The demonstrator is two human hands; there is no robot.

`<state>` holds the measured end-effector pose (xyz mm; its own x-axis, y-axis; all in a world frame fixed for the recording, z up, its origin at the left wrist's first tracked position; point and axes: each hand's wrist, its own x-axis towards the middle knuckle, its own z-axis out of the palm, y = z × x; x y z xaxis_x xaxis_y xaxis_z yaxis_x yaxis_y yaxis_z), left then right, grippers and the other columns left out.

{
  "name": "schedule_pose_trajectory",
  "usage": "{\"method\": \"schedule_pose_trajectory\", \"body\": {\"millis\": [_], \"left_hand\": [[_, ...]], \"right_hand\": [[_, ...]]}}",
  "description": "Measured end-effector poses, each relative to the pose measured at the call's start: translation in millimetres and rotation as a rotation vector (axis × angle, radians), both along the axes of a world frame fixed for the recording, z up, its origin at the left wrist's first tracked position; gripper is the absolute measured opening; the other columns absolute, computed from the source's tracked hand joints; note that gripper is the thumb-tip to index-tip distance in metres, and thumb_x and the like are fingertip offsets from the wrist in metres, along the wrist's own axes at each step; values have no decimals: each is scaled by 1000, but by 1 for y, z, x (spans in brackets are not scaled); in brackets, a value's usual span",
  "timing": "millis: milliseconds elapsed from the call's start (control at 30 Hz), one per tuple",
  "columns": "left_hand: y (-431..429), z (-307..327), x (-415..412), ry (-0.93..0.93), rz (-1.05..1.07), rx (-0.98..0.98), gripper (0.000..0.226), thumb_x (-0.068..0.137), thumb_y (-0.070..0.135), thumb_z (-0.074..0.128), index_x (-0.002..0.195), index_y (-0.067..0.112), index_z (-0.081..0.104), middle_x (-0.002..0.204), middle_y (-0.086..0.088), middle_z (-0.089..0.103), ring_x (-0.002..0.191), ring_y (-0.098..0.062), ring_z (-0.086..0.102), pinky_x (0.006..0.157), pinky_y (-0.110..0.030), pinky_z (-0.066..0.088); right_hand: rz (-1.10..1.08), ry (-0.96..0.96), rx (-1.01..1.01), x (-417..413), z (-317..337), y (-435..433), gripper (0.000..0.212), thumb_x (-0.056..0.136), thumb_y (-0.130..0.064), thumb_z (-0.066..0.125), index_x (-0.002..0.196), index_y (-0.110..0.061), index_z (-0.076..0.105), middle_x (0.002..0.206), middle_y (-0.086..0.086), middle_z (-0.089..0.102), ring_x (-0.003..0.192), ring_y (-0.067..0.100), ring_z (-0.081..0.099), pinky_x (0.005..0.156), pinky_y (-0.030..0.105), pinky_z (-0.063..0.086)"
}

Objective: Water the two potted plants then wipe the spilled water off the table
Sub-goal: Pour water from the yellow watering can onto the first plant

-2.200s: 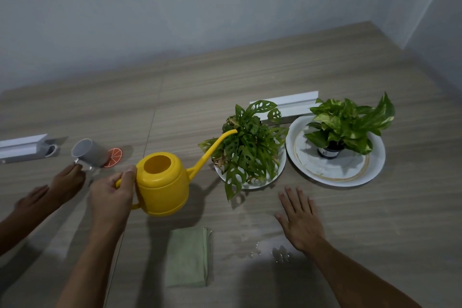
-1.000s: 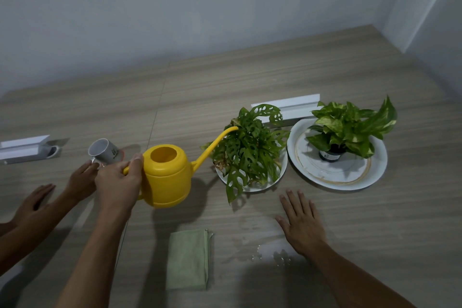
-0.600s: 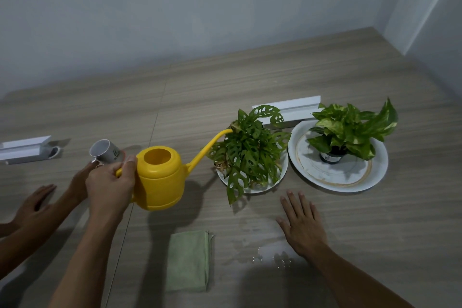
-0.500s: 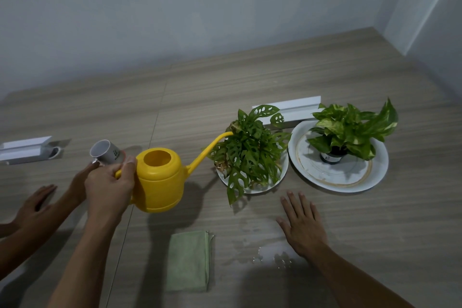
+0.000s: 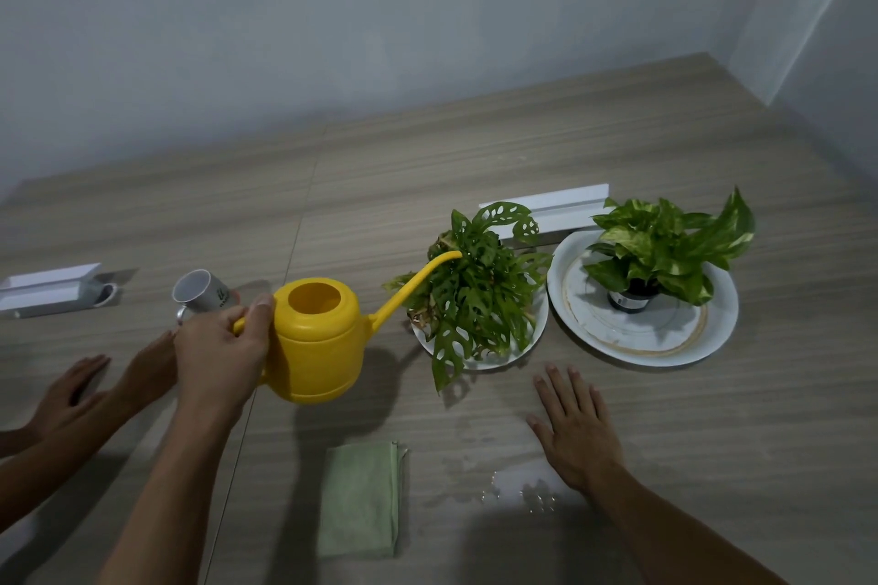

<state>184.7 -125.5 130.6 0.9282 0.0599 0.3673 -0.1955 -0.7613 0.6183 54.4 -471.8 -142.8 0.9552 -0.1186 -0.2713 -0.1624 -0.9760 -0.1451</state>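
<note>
Yellow watering can (image 5: 316,340), head view: left hand (image 5: 221,354) grips its handle, fingers curled round, thumb on top. Spout tip reaches the leaves of the holey-leaf plant (image 5: 475,295), just right of the can. Variegated plant (image 5: 665,247) stands on a white plate (image 5: 665,342), farther right. Right hand (image 5: 577,430) lies flat on the table (image 5: 475,147), fingers straight and slightly apart, right of the can and nearer the camera. Green cloth (image 5: 358,499) lies nearer than the can; spilled water (image 5: 518,487) lies just beside the cloth.

The holed plant (image 5: 475,299) hides its own pot.
</note>
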Motion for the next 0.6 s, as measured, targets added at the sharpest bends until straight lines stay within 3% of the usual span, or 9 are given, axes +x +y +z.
{"method": "schedule_pose_trajectory", "body": {"millis": [267,367,500,600], "left_hand": [[-13,9,7,8,4,-70,55,98,29,57,48,11,43,43,-7,38,43,-25,35,52,-33,36],[-14,8,9,11,20,-108,53,98,28,56,48,17,45,42,0,41,41,-14,38,52,-30,35],[-12,7,12,12,48,-131,52,98,29,57,49,20,45,39,7,40,39,-11,37,53,-26,33],[-7,8,13,1,54,-103,53,98,30,56,49,15,46,44,-4,40,43,-22,36,52,-26,34]], "right_hand": [[-7,-5,6,-1,-1,-1,72,88,-67,-12,151,-31,-17,159,-6,-25,144,21,-30,113,40,-24],[-5,-9,2,-1,-3,-1,73,87,-67,-14,150,-31,-18,159,-6,-27,144,21,-31,116,42,-18],[-5,-12,13,-1,-4,-1,72,88,-67,-13,150,-31,-19,158,-6,-29,143,20,-33,117,43,-16],[-4,-12,23,-1,-3,-1,71,88,-67,-13,149,-31,-21,157,-7,-31,143,20,-34,117,43,-17]]}}
